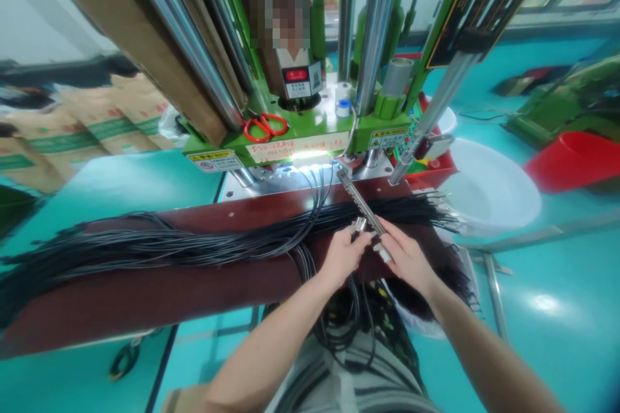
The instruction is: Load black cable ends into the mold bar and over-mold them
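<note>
My left hand [345, 253] is closed, pinching a small shiny metal piece [359, 224] whose exact kind I cannot make out. Beside it, my right hand [401, 253] grips the near end of a long narrow metal bar [356, 195]. The bar slants away from me, its far end close to the lit gap of a green press machine [320, 126]. Beneath the bar, a long bundle of black cables [194, 242] lies across a brown work board [232, 293]. Several cables rise from the bundle into the lit gap. Other black cables [339, 335] hang in loops over my lap.
Red-handled scissors [264, 128] and a blue-and-white spool [343, 108] sit on the machine's green plate. Steel columns [380, 26] stand behind. To the right are a red bin [431, 174], a white tub [504, 184] and a red basin [576, 161]. Paper sacks [87, 122] stand left.
</note>
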Demonstrator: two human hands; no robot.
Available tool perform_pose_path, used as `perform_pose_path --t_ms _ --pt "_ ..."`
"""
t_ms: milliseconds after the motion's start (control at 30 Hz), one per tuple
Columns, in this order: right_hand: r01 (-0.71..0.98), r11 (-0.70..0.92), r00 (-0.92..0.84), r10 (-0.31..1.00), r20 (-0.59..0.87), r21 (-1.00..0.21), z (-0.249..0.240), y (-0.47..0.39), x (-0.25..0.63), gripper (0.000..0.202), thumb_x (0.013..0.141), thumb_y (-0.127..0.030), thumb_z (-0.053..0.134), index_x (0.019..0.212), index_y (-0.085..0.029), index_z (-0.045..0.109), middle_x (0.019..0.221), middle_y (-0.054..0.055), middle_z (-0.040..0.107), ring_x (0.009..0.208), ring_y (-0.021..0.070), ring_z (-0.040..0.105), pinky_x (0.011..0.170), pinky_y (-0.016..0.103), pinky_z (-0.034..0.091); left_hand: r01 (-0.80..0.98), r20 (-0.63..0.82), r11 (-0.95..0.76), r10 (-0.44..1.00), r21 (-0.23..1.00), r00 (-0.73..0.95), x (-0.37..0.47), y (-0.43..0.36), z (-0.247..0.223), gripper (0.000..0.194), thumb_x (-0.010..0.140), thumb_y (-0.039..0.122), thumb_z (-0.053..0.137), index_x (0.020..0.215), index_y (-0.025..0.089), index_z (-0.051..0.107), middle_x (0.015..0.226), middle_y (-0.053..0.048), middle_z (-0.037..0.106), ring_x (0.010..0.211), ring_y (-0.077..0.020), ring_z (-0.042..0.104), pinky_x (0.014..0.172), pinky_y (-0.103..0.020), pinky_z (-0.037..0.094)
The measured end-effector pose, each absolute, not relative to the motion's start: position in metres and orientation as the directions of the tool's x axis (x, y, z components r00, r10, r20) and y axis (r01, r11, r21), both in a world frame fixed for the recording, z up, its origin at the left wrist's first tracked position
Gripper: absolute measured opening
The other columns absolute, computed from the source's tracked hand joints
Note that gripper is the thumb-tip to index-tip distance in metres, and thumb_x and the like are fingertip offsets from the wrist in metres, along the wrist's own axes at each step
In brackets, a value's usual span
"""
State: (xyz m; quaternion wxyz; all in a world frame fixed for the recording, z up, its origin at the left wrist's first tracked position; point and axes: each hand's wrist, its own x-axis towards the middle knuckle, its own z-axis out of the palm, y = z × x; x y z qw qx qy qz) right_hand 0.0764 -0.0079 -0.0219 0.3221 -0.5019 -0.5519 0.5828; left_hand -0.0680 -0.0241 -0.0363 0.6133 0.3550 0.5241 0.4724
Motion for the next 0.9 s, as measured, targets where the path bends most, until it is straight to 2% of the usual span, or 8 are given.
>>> perform_pose_path --t_ms 100,233,300,367,433,600,800,900 --pt "0.054 -0.338 -0.241 0.909 -0.341 -0.939 -0.0214 -0.0070 0.0774 0.050 0.078 -0.048 0.056 0.123 -0.025 0.052 0.070 0.000 0.055 0.049 0.0058 0.041 0.037 0.015 0.031 -0.209 -0.185 0.155 0.974 0.966 -0.133 -0.0685 -0.0242 -0.0361 0.034 0.079 0.048 0.049 0.071 0.015 0.051 0.049 0.006 0.040 0.040 -0.0046 0.037 0.039 -0.017 0.030" --pt "-0.032 -0.395 -0.214 0.900 -0.379 -0.918 -0.0241 -0.0046 0.0806 0.054 0.077 -0.048 0.058 0.125 -0.026 0.049 0.060 -0.003 0.050 0.039 0.0033 0.032 0.032 0.014 0.021 -0.283 -0.188 0.127 0.962 0.951 -0.200 -0.0681 -0.0246 -0.0357 0.029 0.083 0.049 0.040 0.083 0.020 0.043 0.048 0.010 0.030 0.037 -0.0046 0.026 0.037 -0.016 0.022" --pt "-0.023 -0.396 -0.238 0.894 -0.380 -0.918 -0.0247 -0.0040 0.0813 0.054 0.077 -0.048 0.058 0.125 -0.026 0.050 0.059 -0.004 0.049 0.038 0.0029 0.030 0.031 0.014 0.022 -0.171 -0.136 0.105 0.974 0.980 -0.180 -0.0677 -0.0248 -0.0359 0.024 0.084 0.044 0.044 0.080 0.020 0.043 0.051 0.009 0.036 0.042 -0.0054 0.032 0.042 -0.017 0.028" --pt "-0.004 -0.398 -0.273 0.883 -0.381 -0.918 -0.0240 -0.0040 0.0814 0.054 0.076 -0.048 0.058 0.125 -0.024 0.050 0.057 -0.004 0.048 0.039 0.0031 0.031 0.032 0.014 0.022 -0.002 -0.033 0.033 0.987 0.999 -0.156 -0.0675 -0.0248 -0.0356 0.019 0.082 0.036 0.048 0.076 0.018 0.048 0.059 0.005 0.046 0.054 -0.0076 0.042 0.055 -0.020 0.037" --pt "0.019 -0.392 -0.307 0.873 -0.379 -0.920 -0.0228 -0.0041 0.0817 0.057 0.077 -0.048 0.058 0.126 -0.022 0.049 0.054 -0.004 0.046 0.038 0.0032 0.029 0.031 0.014 0.021 0.103 0.032 -0.017 0.988 0.995 -0.149 -0.0677 -0.0246 -0.0349 0.018 0.081 0.031 0.050 0.072 0.016 0.051 0.066 0.002 0.052 0.063 -0.0098 0.046 0.064 -0.023 0.038" --pt "0.095 -0.337 -0.368 0.862 -0.347 -0.937 -0.0216 -0.0032 0.0849 0.060 0.079 -0.049 0.053 0.130 -0.019 0.045 0.050 -0.005 0.044 0.036 0.0037 0.028 0.029 0.014 0.021 0.118 0.005 0.015 0.985 0.993 -0.172 -0.0690 -0.0254 -0.0357 0.021 0.079 0.031 0.051 0.066 0.016 0.049 0.062 0.003 0.051 0.059 -0.0098 0.044 0.061 -0.023 0.037" --pt "0.270 -0.119 -0.433 0.871 -0.231 -0.955 -0.0224 -0.0030 0.0849 0.052 0.081 -0.047 0.052 0.127 -0.024 0.049 0.080 0.004 0.059 0.048 0.0066 0.042 0.040 0.019 0.040 0.062 -0.057 0.068 0.984 0.996 -0.169 -0.0713 -0.0286 -0.0418 0.021 0.079 0.035 0.052 0.068 0.016 0.049 0.053 0.005 0.045 0.053 -0.0089 0.042 0.056 -0.022 0.036" --pt "0.237 -0.196 -0.403 0.871 -0.280 -0.951 -0.0219 -0.0039 0.0838 0.054 0.079 -0.049 0.053 0.127 -0.024 0.049 0.075 0.003 0.057 0.046 0.0063 0.040 0.036 0.017 0.035 0.031 -0.063 0.069 0.983 0.997 -0.175 -0.0722 -0.0283 -0.0412 0.025 0.080 0.038 0.050 0.071 0.016 0.052 0.056 0.003 0.046 0.053 -0.0086 0.042 0.053 -0.021 0.036"
